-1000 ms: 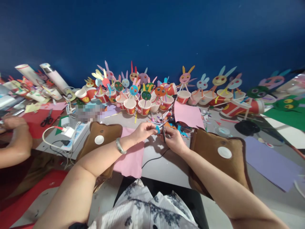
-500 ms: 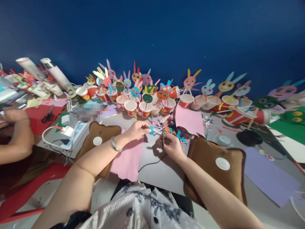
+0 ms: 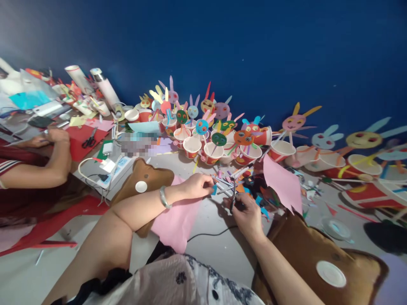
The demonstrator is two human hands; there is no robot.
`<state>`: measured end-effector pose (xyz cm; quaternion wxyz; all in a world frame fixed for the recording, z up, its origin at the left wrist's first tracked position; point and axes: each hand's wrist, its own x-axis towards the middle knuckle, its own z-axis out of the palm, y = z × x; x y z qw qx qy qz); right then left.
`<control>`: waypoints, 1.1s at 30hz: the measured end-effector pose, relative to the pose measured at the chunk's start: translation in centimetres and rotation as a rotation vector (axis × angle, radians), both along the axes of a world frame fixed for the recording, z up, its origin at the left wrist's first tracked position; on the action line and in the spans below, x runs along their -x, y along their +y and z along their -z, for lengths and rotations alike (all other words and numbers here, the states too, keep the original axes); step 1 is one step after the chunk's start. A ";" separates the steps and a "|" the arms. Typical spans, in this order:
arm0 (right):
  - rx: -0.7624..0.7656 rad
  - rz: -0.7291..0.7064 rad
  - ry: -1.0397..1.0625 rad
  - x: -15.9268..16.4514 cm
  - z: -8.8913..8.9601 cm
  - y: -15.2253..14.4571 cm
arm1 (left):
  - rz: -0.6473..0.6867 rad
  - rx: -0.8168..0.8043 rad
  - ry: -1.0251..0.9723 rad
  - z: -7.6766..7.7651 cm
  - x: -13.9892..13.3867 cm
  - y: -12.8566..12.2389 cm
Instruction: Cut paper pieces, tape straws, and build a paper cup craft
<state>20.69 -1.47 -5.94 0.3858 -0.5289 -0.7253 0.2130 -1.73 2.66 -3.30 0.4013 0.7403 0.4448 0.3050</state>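
Note:
Between the pinched fingers of my left hand [image 3: 201, 185] is a small blue piece of paper [image 3: 214, 190]. My right hand [image 3: 247, 212] is wrapped round the handles of a pair of scissors [image 3: 234, 195], whose blades point up and away from me. The scissors are apart from the blue paper, a little to its right. Beyond both hands lie white sticks [image 3: 226, 183] and coloured paper scraps [image 3: 260, 201]. Under my left forearm a sheet of pink paper [image 3: 178, 218] hangs over the table's front edge.
Paper cups [image 3: 192, 146] with rabbit faces line the back of the table. Brown cushions lie left [image 3: 149, 176] and right [image 3: 305, 250]. A power strip [image 3: 116, 171] with chargers is at left, near a co-worker's arm [image 3: 60, 156]. Another pink sheet [image 3: 282, 182] stands behind the scraps.
The view has turned left, so most things sit further right. The blue paper and the scissors' blades are slightly further apart. Both hands keep their holds.

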 end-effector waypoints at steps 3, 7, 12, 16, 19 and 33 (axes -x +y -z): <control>-0.006 0.007 -0.028 -0.2 0.3 0.1 | 0.032 -0.046 0.091 0.2 0.2 0.1; -0.087 0.033 -0.061 -0.1 0.8 0.6 | 0.065 -0.069 0.272 -0.2 0.3 0.0; -0.031 0.133 -0.021 0.5 1.4 1.1 | 0.099 -0.079 0.334 -0.7 0.5 -0.1; -0.030 0.189 -0.007 0.9 1.3 1.1 | 0.147 -0.059 0.364 -1.1 0.8 0.0; -0.033 0.195 -0.001 1.2 1.0 0.9 | 0.195 -0.034 0.381 -1.9 1.1 0.2; 0.114 0.142 -0.031 1.5 -0.4 1.1 | 0.439 0.230 0.689 -7.6 4.0 1.3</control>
